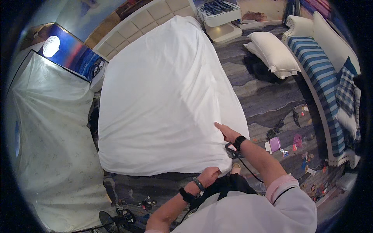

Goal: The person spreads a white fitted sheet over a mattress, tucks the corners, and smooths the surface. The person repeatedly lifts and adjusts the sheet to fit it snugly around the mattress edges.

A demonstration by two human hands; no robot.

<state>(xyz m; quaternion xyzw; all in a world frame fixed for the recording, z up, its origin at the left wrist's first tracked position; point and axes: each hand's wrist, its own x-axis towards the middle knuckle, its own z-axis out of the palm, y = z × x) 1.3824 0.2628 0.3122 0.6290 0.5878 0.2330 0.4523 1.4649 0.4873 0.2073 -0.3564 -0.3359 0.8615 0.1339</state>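
A white sheet covers the mattress of a bed with a tufted cream headboard. Wrinkles run down its right side. At the foot edge near the lower right corner, my left hand is closed on the sheet's edge, with the fingertips partly hidden. My right hand lies on top of the sheet near that same corner, thumb apart from the fingers, whose tips are partly out of sight. Both wrists wear black bands with cables, and a small device hangs beside my right wrist.
Two stacked white pillows rest on a dark item on the floor, beside a striped blue sofa. Small litter and a purple packet lie on the patterned floor. A nightstand flanks the headboard. Translucent sheeting hangs at left, above a black fan-like object.
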